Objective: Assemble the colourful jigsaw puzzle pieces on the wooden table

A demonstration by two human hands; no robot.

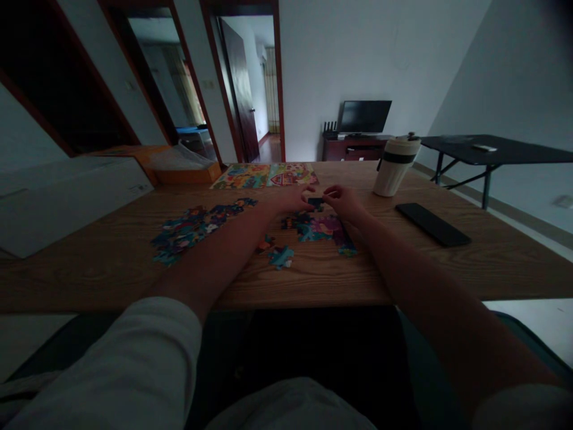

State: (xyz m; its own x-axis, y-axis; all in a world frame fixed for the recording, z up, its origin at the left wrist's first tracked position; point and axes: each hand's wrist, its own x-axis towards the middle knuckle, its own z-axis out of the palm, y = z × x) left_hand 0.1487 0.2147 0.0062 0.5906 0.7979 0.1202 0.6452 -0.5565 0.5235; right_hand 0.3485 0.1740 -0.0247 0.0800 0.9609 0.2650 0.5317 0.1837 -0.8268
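My left hand (296, 198) is over the table with thumb and index finger curved apart, beside a small dark group of puzzle pieces (316, 202). From the other side, my right hand (342, 200) has its fingertips pinched together at the right edge of that group, on a puzzle piece mostly hidden by the fingers. Just nearer to me lies a partly joined puzzle section (324, 227) in teal, purple and dark colours. A few loose puzzle pieces (281, 257) lie closer still. A heap of mixed pieces (192, 230) spreads left of my left forearm, which covers part of it.
A colourful picture sheet (268, 175) lies at the table's far side. To the right stand a pale tumbler (394, 170) and a black phone-like slab (432, 224). A white box (76, 197) and an orange box (188, 174) are on the left of the wooden table (322, 286).
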